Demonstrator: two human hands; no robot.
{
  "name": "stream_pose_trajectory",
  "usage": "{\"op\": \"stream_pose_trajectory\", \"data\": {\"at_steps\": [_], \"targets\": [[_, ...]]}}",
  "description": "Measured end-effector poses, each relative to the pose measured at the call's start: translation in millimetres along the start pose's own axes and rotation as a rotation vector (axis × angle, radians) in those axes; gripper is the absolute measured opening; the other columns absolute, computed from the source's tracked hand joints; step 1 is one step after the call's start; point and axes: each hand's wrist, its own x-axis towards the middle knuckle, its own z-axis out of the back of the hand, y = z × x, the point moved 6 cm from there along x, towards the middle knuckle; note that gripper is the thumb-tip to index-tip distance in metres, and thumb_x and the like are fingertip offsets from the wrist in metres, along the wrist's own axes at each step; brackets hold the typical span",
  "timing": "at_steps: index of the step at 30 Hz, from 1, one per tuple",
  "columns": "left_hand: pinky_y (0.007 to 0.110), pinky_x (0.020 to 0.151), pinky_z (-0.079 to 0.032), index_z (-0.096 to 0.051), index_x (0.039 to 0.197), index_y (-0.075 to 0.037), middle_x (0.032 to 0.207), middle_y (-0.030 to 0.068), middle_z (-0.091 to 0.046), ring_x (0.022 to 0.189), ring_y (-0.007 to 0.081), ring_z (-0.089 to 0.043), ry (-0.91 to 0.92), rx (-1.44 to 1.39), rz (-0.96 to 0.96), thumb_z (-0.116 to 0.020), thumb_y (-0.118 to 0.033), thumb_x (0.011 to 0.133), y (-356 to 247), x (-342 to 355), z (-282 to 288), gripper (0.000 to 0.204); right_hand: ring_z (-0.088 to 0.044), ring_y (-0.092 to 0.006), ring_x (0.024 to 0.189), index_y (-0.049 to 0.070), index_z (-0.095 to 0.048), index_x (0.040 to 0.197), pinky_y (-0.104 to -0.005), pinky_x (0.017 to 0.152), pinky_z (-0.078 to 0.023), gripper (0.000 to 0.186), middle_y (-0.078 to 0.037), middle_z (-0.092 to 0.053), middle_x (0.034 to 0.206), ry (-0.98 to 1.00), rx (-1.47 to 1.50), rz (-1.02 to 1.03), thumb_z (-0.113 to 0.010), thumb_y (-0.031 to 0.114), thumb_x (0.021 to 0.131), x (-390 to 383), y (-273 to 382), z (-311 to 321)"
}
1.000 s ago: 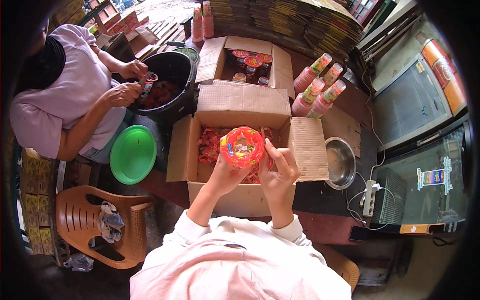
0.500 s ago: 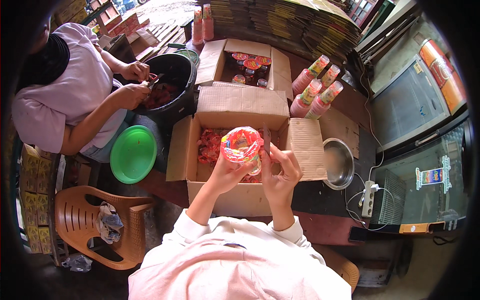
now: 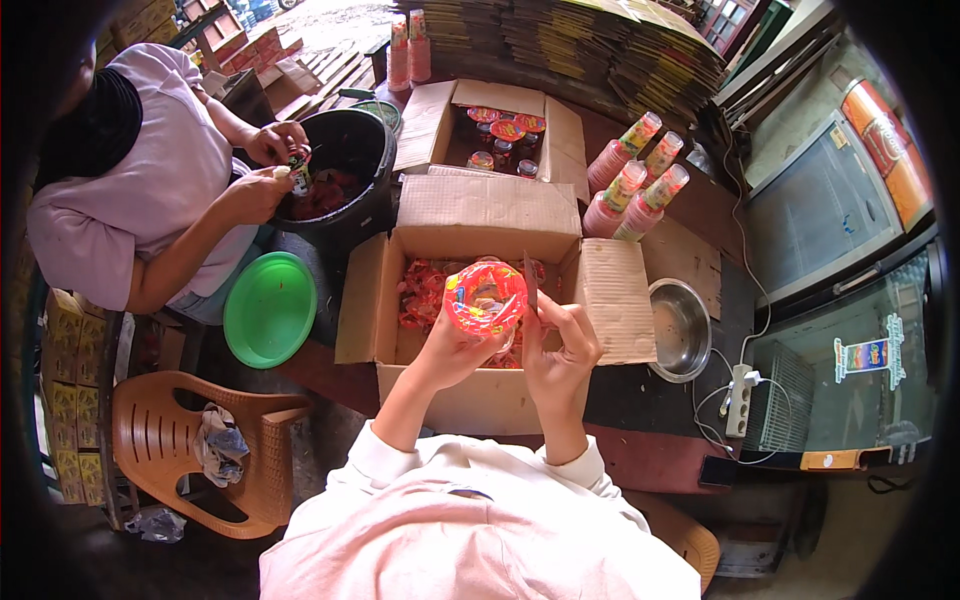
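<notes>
My left hand (image 3: 448,352) is wrapped around a plastic cup (image 3: 486,297) with a red printed film seal on top, over the open cardboard box (image 3: 460,400). A thin, dark knife blade (image 3: 530,270) stands upright at the cup's right rim. My right hand (image 3: 562,345) grips that knife; its handle is hidden by the fingers. Red film scraps (image 3: 422,295) lie inside the box below the cup. Whether the blade touches the film is hard to tell.
A second carton (image 3: 423,125) behind holds several red-lidded cups. Stacked cups (image 3: 632,190) stand at right, near a steel bowl (image 3: 680,330). A co-worker's hands (image 3: 265,180) hold a small cup above a black bucket (image 3: 375,200). A green basin (image 3: 270,310) sits at left.
The cup has turned slightly in my left hand, and its film top shows more fully. The knife remains at the rim. The co-worker's hands have shifted, showing a small cup.
</notes>
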Motion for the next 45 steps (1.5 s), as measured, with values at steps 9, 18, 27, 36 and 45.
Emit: {"op": "stream_pose_trajectory", "data": {"at_steps": [9, 18, 27, 36, 45], "targets": [[0.035, 0.096, -0.037, -0.055, 0.113, -0.004, 0.119, 0.0099, -0.049, 0.112, 0.0240, -0.047, -0.008, 0.211, -0.047, -0.066, -0.004, 0.073, 3.8, -1.4, 0.9, 0.041, -0.056, -0.0144, 0.059, 0.004, -0.067, 0.097, -0.0247, 0.053, -0.044, 0.031, -0.008, -0.057, 0.070, -0.058, -0.035, 0.029, -0.066, -0.010, 0.069, 4.1, 1.8, -0.8], [0.035, 0.100, -0.033, -0.049, 0.119, -0.003, 0.122, 0.0105, -0.048, 0.115, 0.0244, -0.045, 0.053, 0.109, -0.025, -0.069, -0.005, 0.071, -3.2, -1.2, -5.7, 0.052, -0.054, -0.0109, 0.059, 0.004, -0.067, 0.099, -0.0228, 0.050, -0.042, 0.030, -0.005, -0.056, 0.070, -0.008, 0.049, 0.019, -0.066, -0.007, 0.071, 5.5, -8.7, 1.9], [0.032, 0.096, -0.036, -0.047, 0.120, -0.002, 0.118, 0.0073, -0.050, 0.111, 0.0169, -0.048, -0.016, -0.178, 0.060, -0.069, -0.006, 0.074, 7.1, -2.8, -2.0, 0.051, -0.056, -0.0113, 0.060, 0.005, -0.067, 0.097, -0.0228, 0.051, -0.043, 0.025, -0.005, -0.057, 0.071, -0.059, -0.016, 0.050, -0.068, -0.004, 0.073, -3.7, -2.5, 6.8], [0.029, 0.089, -0.043, -0.046, 0.119, -0.003, 0.112, 0.0059, -0.052, 0.104, 0.0134, -0.052, -0.037, -0.158, 0.085, -0.072, -0.005, 0.073, 6.8, 0.9, -3.9, 0.053, -0.057, -0.0137, 0.060, 0.004, -0.067, 0.095, -0.0250, 0.053, -0.045, 0.024, -0.006, -0.057, 0.070, -0.008, -0.032, -0.004, -0.068, -0.004, 0.072, -4.8, -2.2, 2.5], [0.029, 0.089, -0.043, -0.043, 0.123, -0.003, 0.114, 0.0038, -0.054, 0.103, 0.0118, -0.052, -0.009, -0.206, 0.049, -0.071, -0.006, 0.076, 11.5, 1.7, -1.4, 0.055, -0.056, -0.0125, 0.059, 0.004, -0.067, 0.094, -0.0234, 0.050, -0.043, 0.023, -0.006, -0.057, 0.070, -0.036, -0.028, 0.017, -0.068, -0.004, 0.072, -2.2, 3.4, 6.4]]}}
